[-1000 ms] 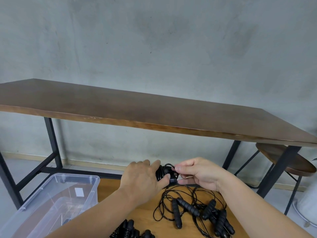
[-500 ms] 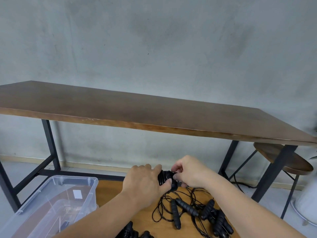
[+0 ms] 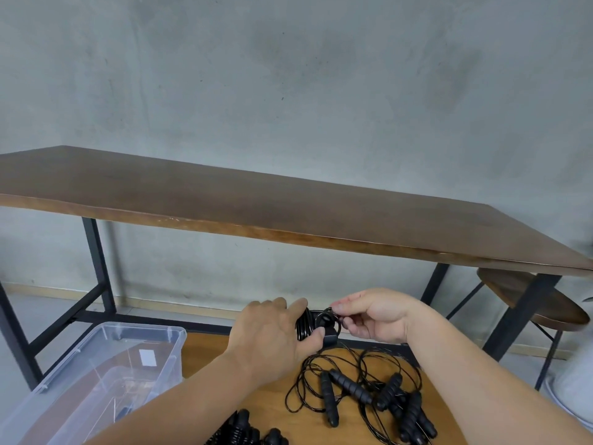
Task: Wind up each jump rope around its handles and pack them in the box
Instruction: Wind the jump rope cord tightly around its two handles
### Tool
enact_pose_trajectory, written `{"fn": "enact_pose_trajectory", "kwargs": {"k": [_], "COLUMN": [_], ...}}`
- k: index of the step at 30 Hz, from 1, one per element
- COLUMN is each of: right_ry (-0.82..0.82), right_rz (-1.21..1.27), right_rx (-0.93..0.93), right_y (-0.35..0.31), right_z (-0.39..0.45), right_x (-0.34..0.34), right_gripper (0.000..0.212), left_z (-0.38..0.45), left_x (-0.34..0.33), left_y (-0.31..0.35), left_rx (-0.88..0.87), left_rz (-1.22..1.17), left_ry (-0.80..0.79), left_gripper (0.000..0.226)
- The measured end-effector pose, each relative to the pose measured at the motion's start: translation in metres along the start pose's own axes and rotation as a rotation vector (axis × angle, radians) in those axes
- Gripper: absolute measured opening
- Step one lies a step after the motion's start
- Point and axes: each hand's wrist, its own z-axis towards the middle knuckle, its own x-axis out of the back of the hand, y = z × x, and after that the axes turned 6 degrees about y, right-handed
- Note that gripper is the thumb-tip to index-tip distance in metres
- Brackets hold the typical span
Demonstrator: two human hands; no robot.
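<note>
Rope bundle held in both hands.
Left hand (image 3: 272,335) grips wound jump rope (image 3: 316,326); right hand (image 3: 375,314) pinches its cord end.

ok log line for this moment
left hand grips wound jump rope | right hand pinches cord end | box left, open

Clear glossy plastic box (image 3: 106,358), matt wooden table (image 3: 256,207), ribbed black handles (image 3: 349,385)

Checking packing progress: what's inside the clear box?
Through the clear box walls only a white label and the brown surface beneath show, plus something small and dark low down, too unclear to name. The left hand's forearm covers its near right corner.
</note>
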Motion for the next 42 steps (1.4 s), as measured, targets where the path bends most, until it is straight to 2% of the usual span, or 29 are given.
{"fn": "enact_pose_trajectory", "kwargs": {"k": [1,4,7,9,13,18,21,27,31,36,42], "right_ry": [0.029,0.153,0.197,0.172,0.081,-0.075,-0.045,0.033,-0.006,-0.060,-0.080], "right_rz": [-0.026,-0.331,-0.411,-0.425,-0.557,-0.394,-0.395,-0.476,-0.397,-0.074,0.098], "right_rx": [0.039,0.280,0.431,0.452,0.368,0.249,0.250,0.548,0.625,0.486,0.281], "right_y": [0.001,-0.001,-0.003,-0.004,-0.009,-0.016,-0.014,-0.014,-0.015,0.004,0.026], "right_z": [0.001,0.001,0.002,0.004,0.006,0.007,0.009,0.013,0.018,0.030,0.043], "right_x": [-0.002,-0.013,-0.022,-0.026,-0.030,-0.013,-0.008,-0.022,-0.030,-0.027,-0.032], "right_gripper": [0.013,0.011,0.013,0.013,0.010,0.030,0.033,0.017,0.017,0.022,0.017], "left_z": [0.000,-0.001,-0.002,-0.002,-0.006,-0.011,-0.010,-0.004,-0.003,-0.008,-0.009], "left_x": [0.001,0.002,0.005,0.008,0.005,-0.008,-0.013,-0.006,-0.003,-0.007,-0.016], "left_y": [0.001,0.003,0.003,0.004,0.011,0.006,0.005,0.008,0.004,-0.001,0.002], "left_rx": [-0.009,-0.017,-0.024,-0.046,-0.082,0.019,0.057,0.060,0.037,-0.012,0.046], "left_rz": [0.001,-0.031,-0.065,-0.072,-0.081,-0.115,-0.141,-0.166,-0.199,-0.245,-0.237], "left_ry": [-0.006,-0.025,-0.013,-0.012,-0.029,-0.011,0.013,0.011,0.032,0.126,0.066], "left_gripper": [0.070,0.069,0.068,0.069,0.073,0.069,0.070,0.065,0.068,0.085,0.078]}}
